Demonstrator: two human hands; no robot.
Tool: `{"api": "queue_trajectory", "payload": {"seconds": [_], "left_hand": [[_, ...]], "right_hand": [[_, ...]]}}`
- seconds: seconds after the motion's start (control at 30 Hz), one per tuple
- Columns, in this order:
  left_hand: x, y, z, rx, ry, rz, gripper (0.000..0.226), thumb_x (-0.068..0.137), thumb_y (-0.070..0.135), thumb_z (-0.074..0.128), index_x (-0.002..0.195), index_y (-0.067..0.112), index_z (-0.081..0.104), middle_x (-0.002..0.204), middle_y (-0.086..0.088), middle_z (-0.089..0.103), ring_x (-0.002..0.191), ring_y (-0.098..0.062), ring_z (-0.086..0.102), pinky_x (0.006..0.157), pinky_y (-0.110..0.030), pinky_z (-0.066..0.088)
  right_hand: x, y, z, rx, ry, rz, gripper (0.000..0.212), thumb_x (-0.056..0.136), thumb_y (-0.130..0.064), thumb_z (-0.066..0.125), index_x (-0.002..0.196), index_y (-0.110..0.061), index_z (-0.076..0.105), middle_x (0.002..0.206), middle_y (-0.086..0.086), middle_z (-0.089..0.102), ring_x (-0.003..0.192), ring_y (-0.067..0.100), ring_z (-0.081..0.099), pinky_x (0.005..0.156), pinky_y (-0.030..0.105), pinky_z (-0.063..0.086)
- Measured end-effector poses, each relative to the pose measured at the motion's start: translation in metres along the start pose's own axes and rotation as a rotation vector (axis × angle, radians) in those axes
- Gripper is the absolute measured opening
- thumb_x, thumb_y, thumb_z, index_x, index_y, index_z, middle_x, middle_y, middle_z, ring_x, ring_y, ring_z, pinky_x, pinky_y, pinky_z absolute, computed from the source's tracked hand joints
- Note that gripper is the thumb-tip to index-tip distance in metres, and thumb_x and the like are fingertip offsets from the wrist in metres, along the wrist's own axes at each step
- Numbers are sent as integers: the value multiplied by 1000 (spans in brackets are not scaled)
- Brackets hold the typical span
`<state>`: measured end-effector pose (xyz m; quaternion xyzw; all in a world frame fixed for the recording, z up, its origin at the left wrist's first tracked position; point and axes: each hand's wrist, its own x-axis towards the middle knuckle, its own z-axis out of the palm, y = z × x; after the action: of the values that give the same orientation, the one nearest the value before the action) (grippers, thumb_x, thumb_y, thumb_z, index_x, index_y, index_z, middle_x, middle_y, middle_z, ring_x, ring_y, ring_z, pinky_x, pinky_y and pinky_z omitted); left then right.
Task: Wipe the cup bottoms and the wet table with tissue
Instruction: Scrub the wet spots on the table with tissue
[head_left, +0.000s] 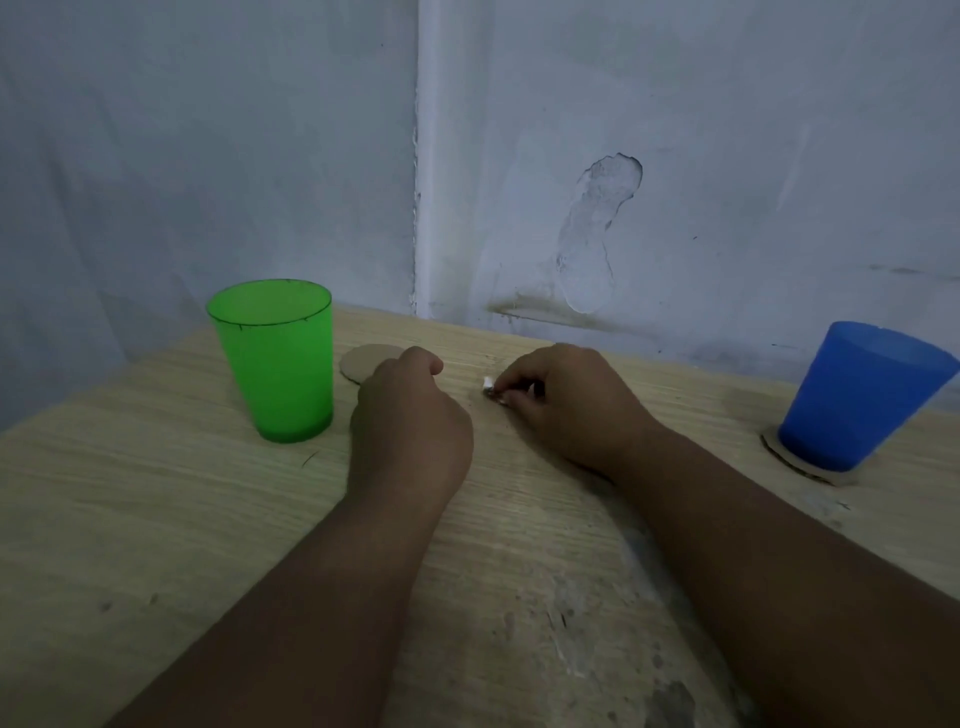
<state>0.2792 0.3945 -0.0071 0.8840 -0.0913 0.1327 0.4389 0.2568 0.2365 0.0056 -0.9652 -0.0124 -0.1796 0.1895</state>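
Tissue, crumpled to a small white wad, lies on the worktop near its middle, pinched between the thumb and fingertips of the right hand. That grip is closed on the wad, with the fingers bent down and pressing it to the pale wood. The patch just under it looks a little darker, possibly damp, though the dim light makes this hard to judge.

The left hand rests on the worktop just beside the right. Its grip is closed into a loose fist with nothing visible in it, and the knuckles lie over the near edge of a round cardboard disc. The green cup stands upright to the left of that disc, near it but not on it. The blue cup stands upright at the far right, well apart from both hands, on a cardboard coaster. Behind the worktop is a grey-blue wall with a scar in its plaster.
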Motion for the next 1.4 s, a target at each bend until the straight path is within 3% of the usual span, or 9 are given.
{"api": "queue_trajectory", "payload": {"seconds": [0.1,0.23,0.37,0.47,0.6,0.8,0.97,1.2,1.4], "left_hand": [[-1,0,0,2,-10,7,39,93,5,52,129,13,63,122,-7,65,109,-27,63,93,-45,53],[0,-2,1,0,-29,9,39,93,5,51,129,14,63,121,-6,65,108,-27,63,93,-46,54],[0,-1,1,-4,-37,36,34,96,16,56,129,15,64,121,-4,67,108,-24,64,95,-45,53],[1,-1,2,-35,-35,42,34,99,24,56,131,18,64,121,-1,69,109,-22,65,98,-43,52],[1,-1,2,-134,-43,34,32,103,23,52,132,23,65,129,2,68,117,-18,63,102,-38,50],[2,-2,3,-202,-88,47,17,97,16,63,96,28,75,86,17,68,84,-1,62,69,-21,45],[3,-3,4,-224,-51,13,16,98,13,61,93,22,73,87,10,70,81,-2,62,65,-19,43],[3,0,2,-189,0,-50,20,105,19,45,104,17,64,97,2,67,81,-12,59,64,-29,44],[3,5,1,-286,-30,-96,19,102,18,43,96,26,59,94,7,72,86,-17,67,75,-36,54]], "right_hand": [[8,10,0,68,115,164,18,89,-18,63,99,-25,77,98,-12,72,80,-1,57,76,18,47],[11,19,-7,209,254,292,21,90,-11,63,105,-20,73,100,-3,71,84,9,63,68,8,42],[10,10,-16,669,90,345,19,83,-7,71,98,-18,75,85,9,75,77,24,67,71,36,55],[7,4,-16,850,-54,325,20,81,-2,72,97,-15,74,83,14,74,73,24,62,68,36,50],[3,2,-18,865,-211,278,28,81,3,71,106,-10,70,92,13,75,78,20,66,74,31,51],[0,7,-16,820,-212,239,28,81,3,71,107,-9,70,93,15,74,79,22,66,74,31,52],[-1,12,-18,728,-178,238,26,78,-3,76,100,-17,75,94,10,71,77,19,65,79,34,54],[-3,11,-27,655,-180,275,19,84,-4,69,95,-17,78,87,9,76,72,16,61,67,31,49],[-1,8,-26,717,-128,362,21,86,-3,62,91,-16,78,71,4,68,55,12,53,54,27,45]]}}
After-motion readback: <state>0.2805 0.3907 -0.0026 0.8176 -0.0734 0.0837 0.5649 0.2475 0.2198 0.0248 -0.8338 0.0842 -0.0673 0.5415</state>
